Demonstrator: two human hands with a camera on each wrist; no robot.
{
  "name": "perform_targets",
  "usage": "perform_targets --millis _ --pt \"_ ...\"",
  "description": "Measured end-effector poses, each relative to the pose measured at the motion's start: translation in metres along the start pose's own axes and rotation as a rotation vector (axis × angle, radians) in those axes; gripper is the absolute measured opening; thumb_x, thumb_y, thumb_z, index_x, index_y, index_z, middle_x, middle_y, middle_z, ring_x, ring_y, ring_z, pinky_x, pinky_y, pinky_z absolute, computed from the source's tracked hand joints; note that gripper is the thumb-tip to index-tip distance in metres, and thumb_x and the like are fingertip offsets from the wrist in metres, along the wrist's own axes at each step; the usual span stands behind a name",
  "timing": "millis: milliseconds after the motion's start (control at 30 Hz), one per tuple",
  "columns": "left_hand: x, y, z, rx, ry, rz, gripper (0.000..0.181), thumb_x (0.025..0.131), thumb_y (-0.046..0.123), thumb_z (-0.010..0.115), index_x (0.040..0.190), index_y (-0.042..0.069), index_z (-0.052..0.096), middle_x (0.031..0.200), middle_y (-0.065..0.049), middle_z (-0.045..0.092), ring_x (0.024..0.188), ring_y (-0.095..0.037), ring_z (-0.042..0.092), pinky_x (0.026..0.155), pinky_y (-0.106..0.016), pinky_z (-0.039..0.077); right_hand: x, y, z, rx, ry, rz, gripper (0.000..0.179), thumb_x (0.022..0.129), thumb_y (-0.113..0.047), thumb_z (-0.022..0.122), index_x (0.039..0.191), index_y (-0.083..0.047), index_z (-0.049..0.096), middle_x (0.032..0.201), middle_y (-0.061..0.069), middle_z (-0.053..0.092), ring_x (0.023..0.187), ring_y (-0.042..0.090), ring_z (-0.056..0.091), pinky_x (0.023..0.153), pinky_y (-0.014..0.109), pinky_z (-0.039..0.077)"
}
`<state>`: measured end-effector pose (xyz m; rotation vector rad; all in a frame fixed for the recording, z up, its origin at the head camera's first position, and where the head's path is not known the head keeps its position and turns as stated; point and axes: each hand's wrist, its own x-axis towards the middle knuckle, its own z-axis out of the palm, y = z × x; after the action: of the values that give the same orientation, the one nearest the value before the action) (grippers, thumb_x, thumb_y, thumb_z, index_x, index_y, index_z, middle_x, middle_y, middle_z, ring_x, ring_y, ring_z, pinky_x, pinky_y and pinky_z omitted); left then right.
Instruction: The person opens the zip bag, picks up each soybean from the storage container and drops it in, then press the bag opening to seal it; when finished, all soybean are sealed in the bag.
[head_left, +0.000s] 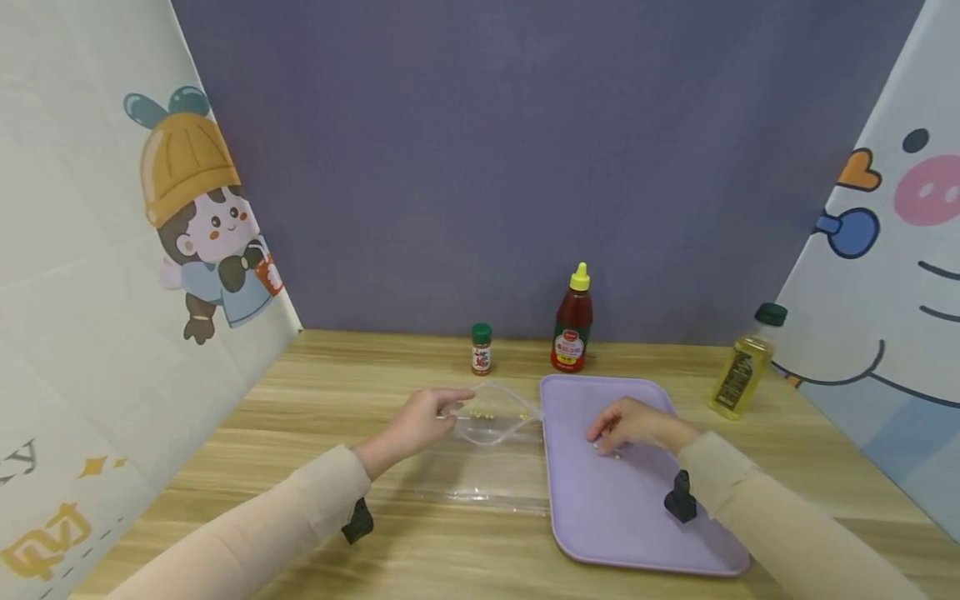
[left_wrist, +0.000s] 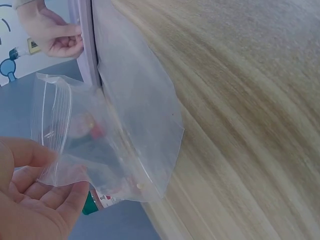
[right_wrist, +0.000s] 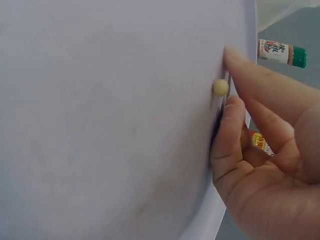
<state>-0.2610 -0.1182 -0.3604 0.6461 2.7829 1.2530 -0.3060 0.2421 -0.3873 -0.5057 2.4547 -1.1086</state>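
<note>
In the head view my left hand (head_left: 420,425) pinches the rim of a clear zip bag (head_left: 480,471), whose mouth gapes. Several small yellow soybeans (head_left: 483,415) show inside it. The left wrist view has the left hand (left_wrist: 37,192) gripping the bag's zip edge (left_wrist: 57,115) between thumb and fingers. Over the lilac tray (head_left: 600,517), my right hand (head_left: 633,423) points its fingers downward. In the right wrist view, a soybean (right_wrist: 220,87) sits by the gap between the right hand's (right_wrist: 265,130) thumb and index fingertips, which stand apart.
Behind the bag stands a small green-capped spice jar (head_left: 482,350). A red sauce bottle (head_left: 573,325) with a yellow tip is beyond the tray, and an oil bottle (head_left: 742,371) stands to its right. The bag's right side meets the tray's left rim.
</note>
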Motion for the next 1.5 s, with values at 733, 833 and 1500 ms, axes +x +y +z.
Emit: perform_targets --millis 733,833,1500 --pt "0.004 -0.003 0.003 0.039 0.025 0.021 0.051 0.083 -0.007 0.057 0.132 0.009 0.059 0.130 -0.018 0.062 0.045 -0.005 0.034 0.042 -0.013 0.036 0.006 -0.024 -0.006 0.032 0.030 -0.008 0.022 0.085 -0.011 0.071 0.101 0.005 0.069 0.089 0.003 0.071 0.077 0.012 0.064 0.073 0.031 0.055" --pt "0.004 -0.002 0.003 0.043 0.019 0.022 0.051 0.084 -0.006 0.056 0.133 0.009 0.059 0.131 -0.018 0.061 0.045 -0.005 0.034 0.042 -0.013 0.036 0.007 -0.040 -0.005 0.039 0.033 -0.042 0.021 0.086 -0.011 0.070 0.100 0.005 0.069 0.091 0.005 0.072 0.079 0.012 0.065 0.076 0.032 0.055" --pt "0.002 0.004 0.000 0.034 0.012 0.029 0.052 0.083 -0.008 0.057 0.133 0.006 0.057 0.131 -0.020 0.060 0.051 -0.007 0.040 0.044 -0.014 0.038 -0.012 -0.015 -0.016 -0.123 0.002 -0.066 0.019 0.075 -0.005 0.077 0.091 0.003 0.071 0.080 0.003 0.070 0.071 0.011 0.058 0.065 0.025 0.050"
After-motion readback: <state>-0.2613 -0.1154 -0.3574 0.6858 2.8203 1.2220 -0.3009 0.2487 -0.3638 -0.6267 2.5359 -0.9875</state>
